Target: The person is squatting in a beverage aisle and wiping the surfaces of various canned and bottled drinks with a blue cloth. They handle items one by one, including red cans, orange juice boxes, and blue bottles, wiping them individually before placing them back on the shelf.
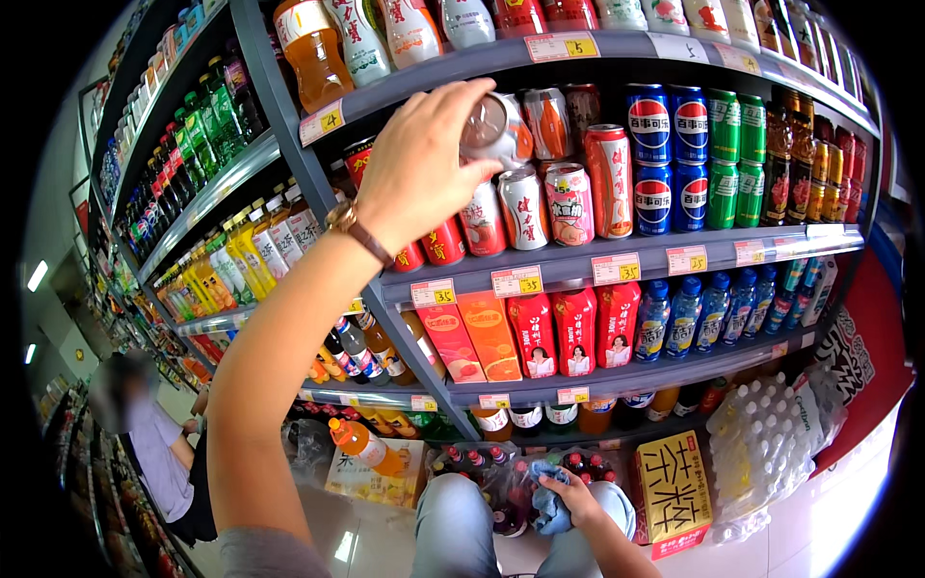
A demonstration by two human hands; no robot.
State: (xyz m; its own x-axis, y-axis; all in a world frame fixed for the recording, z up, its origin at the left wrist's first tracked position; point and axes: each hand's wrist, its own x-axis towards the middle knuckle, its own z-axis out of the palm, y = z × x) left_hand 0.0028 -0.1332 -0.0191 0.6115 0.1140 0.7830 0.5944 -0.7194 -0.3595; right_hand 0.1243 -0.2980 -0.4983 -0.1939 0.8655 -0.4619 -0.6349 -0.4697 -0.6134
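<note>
My left hand [426, 155] is raised to the second shelf, gripping a silver and orange drink can [498, 130] tilted so that its round end faces me. Just below it, a white and red can [524, 209] stands beside a pink peach-drink can [569, 204] and a tall orange-red can [609, 182]. More silver cans [547, 124] are behind the held one. Low down by my knee, my right hand [576, 498] clutches a crumpled blue cloth [551, 506].
Pepsi cans [652, 199] and green cans [737, 195] are stacked to the right. The shelf edge [549, 271] carries price tags. Below are red juice bottles [576, 332]. A golden carton [673, 488] and shrink-wrapped bottles [759, 448] are on the floor. Another person [159, 448] is at left.
</note>
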